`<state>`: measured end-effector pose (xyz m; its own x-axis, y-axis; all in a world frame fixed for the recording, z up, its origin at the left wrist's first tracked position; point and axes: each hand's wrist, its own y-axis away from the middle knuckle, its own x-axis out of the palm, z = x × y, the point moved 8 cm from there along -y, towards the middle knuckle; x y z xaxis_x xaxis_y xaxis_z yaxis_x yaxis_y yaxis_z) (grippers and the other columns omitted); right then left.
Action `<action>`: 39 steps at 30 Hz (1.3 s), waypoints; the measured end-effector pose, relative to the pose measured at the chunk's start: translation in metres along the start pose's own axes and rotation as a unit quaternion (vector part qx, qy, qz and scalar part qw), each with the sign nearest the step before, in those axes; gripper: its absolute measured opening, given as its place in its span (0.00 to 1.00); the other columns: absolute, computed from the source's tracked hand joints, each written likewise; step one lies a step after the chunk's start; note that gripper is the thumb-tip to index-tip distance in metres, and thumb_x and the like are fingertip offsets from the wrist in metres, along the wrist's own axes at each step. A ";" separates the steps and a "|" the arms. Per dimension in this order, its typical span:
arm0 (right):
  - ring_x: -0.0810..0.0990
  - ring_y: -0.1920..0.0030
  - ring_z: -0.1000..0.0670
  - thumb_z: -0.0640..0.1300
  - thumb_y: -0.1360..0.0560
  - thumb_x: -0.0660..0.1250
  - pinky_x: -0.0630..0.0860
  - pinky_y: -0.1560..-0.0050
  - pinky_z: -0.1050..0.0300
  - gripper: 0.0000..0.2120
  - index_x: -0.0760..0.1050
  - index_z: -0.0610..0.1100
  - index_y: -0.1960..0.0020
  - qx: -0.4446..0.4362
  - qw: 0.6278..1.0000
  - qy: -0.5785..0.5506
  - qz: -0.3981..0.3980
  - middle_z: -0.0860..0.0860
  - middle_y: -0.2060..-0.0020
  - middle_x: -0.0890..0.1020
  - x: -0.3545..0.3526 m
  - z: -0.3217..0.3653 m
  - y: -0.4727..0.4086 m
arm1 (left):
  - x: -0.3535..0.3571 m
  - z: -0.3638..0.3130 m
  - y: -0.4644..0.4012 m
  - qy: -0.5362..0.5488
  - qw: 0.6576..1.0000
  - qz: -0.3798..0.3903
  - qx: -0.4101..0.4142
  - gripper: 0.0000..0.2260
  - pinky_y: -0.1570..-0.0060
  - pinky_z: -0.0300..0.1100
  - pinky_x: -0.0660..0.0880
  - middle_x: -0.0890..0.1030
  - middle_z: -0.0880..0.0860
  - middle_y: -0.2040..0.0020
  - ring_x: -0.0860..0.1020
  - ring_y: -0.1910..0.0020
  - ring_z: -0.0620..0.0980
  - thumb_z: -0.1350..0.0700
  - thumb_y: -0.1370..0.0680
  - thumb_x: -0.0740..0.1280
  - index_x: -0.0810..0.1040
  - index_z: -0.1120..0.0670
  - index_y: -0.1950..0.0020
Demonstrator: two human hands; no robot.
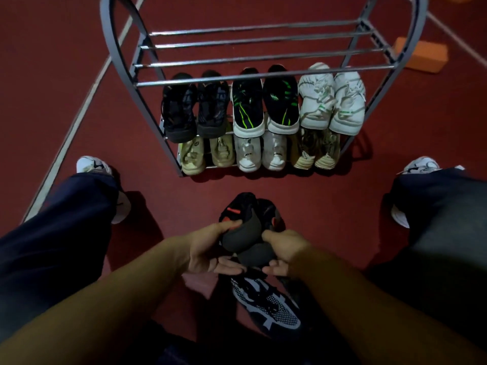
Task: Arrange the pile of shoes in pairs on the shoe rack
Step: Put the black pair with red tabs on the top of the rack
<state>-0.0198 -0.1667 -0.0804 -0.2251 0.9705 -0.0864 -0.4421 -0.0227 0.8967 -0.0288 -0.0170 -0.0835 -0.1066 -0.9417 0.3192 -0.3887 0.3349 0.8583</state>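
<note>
the shoe rack [147, 84] held six pairs on its lower shelves; both hands, left hand [208, 248] and right hand [286, 252], gripped black shoes [245, 227] with red marks.

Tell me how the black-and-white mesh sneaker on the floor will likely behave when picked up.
The black-and-white mesh sneaker looks knitted, so its upper probably flexes under the fingers. It likely feels light for its size. Lying flat on the red floor, it seems unlikely to roll.

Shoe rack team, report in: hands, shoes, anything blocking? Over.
Both hands, left and right, grip on black pair. Rack: two lower tiers full, top bars bare. One mesh shoe on floor below hands. Path to rack open.
</note>
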 end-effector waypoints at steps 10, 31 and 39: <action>0.79 0.63 0.50 0.44 0.20 0.61 0.84 0.56 0.52 0.09 0.75 0.41 0.55 -0.182 0.981 0.053 -0.038 0.47 0.60 0.76 -0.049 0.048 0.128 | 0.016 -0.057 0.149 -0.087 0.974 -0.088 0.191 0.18 0.72 0.35 0.74 0.81 0.50 0.66 0.76 0.69 0.46 0.43 0.31 0.71 0.80 0.53 0.48; 0.82 0.47 0.41 0.44 0.19 0.57 0.84 0.58 0.46 0.17 0.69 0.51 0.31 -0.373 0.913 -0.069 -0.150 0.43 0.40 0.78 -0.023 0.299 0.059 | -0.049 -0.251 0.077 0.321 0.899 -0.077 0.286 0.08 0.74 0.34 0.73 0.81 0.53 0.67 0.77 0.70 0.46 0.52 0.27 0.73 0.80 0.56 0.58; 0.82 0.51 0.43 0.47 0.18 0.57 0.82 0.63 0.52 0.18 0.68 0.48 0.29 -0.401 0.893 -0.072 -0.190 0.45 0.39 0.76 -0.030 0.318 0.061 | -0.090 -0.267 0.066 0.403 0.825 -0.214 0.333 0.16 0.74 0.35 0.72 0.79 0.53 0.67 0.72 0.74 0.47 0.46 0.34 0.77 0.79 0.57 0.59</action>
<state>0.2363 -0.1203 0.1148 0.1612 0.9643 -0.2101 -0.9561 0.2054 0.2092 0.1997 0.0988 0.0521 0.7094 -0.5516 0.4388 -0.6790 -0.3676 0.6355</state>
